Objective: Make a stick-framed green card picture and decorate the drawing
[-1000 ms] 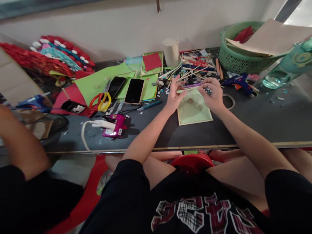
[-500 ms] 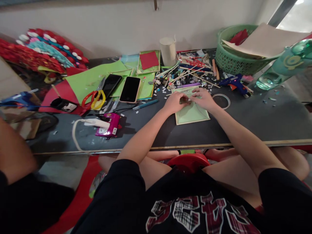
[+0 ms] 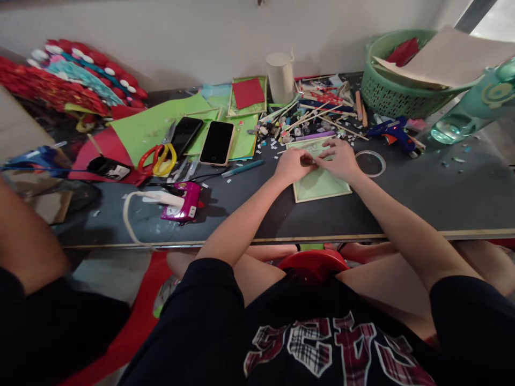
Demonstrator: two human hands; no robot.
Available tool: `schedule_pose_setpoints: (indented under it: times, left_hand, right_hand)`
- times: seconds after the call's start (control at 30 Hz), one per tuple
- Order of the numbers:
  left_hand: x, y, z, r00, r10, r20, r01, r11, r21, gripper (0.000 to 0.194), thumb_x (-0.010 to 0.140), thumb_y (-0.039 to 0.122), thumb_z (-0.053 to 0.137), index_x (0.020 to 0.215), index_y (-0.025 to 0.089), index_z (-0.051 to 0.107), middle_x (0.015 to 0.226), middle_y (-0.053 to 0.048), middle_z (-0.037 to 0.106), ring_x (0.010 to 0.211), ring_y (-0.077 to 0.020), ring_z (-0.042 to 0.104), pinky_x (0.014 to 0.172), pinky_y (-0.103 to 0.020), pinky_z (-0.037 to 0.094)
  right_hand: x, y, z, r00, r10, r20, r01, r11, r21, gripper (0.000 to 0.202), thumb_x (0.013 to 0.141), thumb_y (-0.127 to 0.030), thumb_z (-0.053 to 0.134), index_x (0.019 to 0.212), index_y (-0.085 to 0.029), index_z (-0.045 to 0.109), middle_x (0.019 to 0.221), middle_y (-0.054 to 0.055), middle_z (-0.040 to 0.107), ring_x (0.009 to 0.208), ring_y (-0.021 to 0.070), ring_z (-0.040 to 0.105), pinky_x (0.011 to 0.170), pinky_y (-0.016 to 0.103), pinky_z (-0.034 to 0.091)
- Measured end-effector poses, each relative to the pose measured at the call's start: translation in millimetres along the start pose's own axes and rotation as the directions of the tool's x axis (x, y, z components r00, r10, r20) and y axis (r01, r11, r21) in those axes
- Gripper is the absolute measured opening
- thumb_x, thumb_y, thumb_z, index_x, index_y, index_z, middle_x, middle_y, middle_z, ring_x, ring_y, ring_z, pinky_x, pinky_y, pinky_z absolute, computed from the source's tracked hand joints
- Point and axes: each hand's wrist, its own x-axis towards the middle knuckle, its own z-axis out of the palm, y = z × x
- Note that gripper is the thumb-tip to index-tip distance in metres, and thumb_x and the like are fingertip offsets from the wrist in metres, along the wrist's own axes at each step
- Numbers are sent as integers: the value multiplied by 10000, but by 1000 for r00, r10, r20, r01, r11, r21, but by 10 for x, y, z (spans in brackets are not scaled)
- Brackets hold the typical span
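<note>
Drawn together since a second ago, my left fingers point(image 3: 302, 154) and right fingers point(image 3: 326, 163) curl with tips close, whether pinching anything I cannot tell, so work seems centred on the framed pale-green panel point(image 3: 322, 185) beneath them on the table point(image 3: 422, 193).

In the upper right, a bottle point(image 3: 475, 104) stands near a green basket point(image 3: 396, 95). Left of centre, scissors point(image 3: 164, 146) lie beside two phones point(image 3: 218, 143), above a magenta adapter point(image 3: 188, 202) in the frame.
</note>
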Motion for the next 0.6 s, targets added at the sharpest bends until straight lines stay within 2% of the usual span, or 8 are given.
schedule_pose_setpoints:
  times: [0.13, 0.23, 0.33, 0.4, 0.47, 0.5, 0.57, 0.6]
  left_hand:
    - [15, -9, -5, 1000, 8, 10, -8, 1000, -4, 129, 797, 217, 866, 905, 196, 799, 920, -64, 812, 1046, -263, 727, 904, -357, 575]
    - [10, -4, 31, 1000, 8, 24, -8, 1000, 21, 145, 809, 225, 864, 935, 189, 800, 930, -65, 814, 1073, -271, 716, 928, -370, 560]
    - [-7, 19, 37, 999, 9, 35, -11, 997, 74, 160, 837, 236, 837, 985, 185, 802, 972, -72, 812, 1114, -283, 704, 944, -377, 549]
    - [-1, 14, -80, 997, 36, 68, -42, 995, 94, 153, 848, 263, 823, 985, 199, 802, 1002, -69, 811, 1130, -280, 705, 944, -365, 551]
    - [39, -43, -371, 995, 44, 94, -53, 994, 93, 151, 861, 304, 811, 982, 213, 796, 1030, -57, 812, 1101, -254, 722, 940, -335, 557]
    - [72, -102, -586, 999, -2, 36, -2, 996, 94, 163, 886, 314, 789, 1012, 211, 790, 1043, -52, 814, 1068, -232, 730, 928, -314, 560]
    - [155, -289, -1115, 964, -190, -186, 226, 953, 200, 169, 965, 290, 697, 1072, 179, 768, 1096, -47, 815, 1028, -186, 722, 948, -287, 548]
    - [198, -414, -1398, 910, -265, -319, 354, 896, 266, 208, 1008, 269, 625, 1123, 146, 747, 1169, -53, 803, 1053, -173, 710, 1000, -297, 534]
  right_hand:
    - [0, -5, 1, 996, 0, -89, -6, 998, -62, 242, 733, -468, 879, 785, -237, 830, 1211, 123, 697, 1201, 370, 632, 1103, 585, 474]
    - [6, 26, 1, 993, -2, -117, -8, 997, -79, 370, 729, -536, 879, 942, -234, 863, 1170, 136, 691, 1175, 369, 634, 1101, 577, 473]
    - [-3, 50, 6, 999, -49, -2, 48, 996, -69, 317, 807, -498, 811, 991, -248, 874, 1095, 118, 721, 1076, 336, 662, 1043, 542, 506]
    - [-7, 55, 5, 994, -75, 74, 77, 996, -35, 275, 833, -485, 787, 946, -252, 878, 1056, 104, 737, 1015, 314, 675, 1008, 521, 524]
    - [-7, 52, -3, 992, -74, 107, 72, 997, 25, 274, 808, -492, 818, 917, -247, 876, 1058, 99, 743, 993, 301, 688, 990, 501, 539]
    - [-6, 50, -8, 991, -65, 115, 59, 996, 60, 275, 790, -490, 837, 903, -242, 873, 1068, 99, 743, 991, 295, 693, 981, 486, 546]
    - [-9, 41, -15, 992, -41, 123, 27, 993, 113, 271, 764, -478, 858, 881, -234, 869, 1073, 97, 745, 983, 284, 701, 954, 458, 559]
    - [-13, 35, -16, 992, -29, 119, 15, 993, 121, 267, 761, -476, 856, 872, -234, 868, 1067, 93, 747, 978, 280, 702, 942, 449, 561]
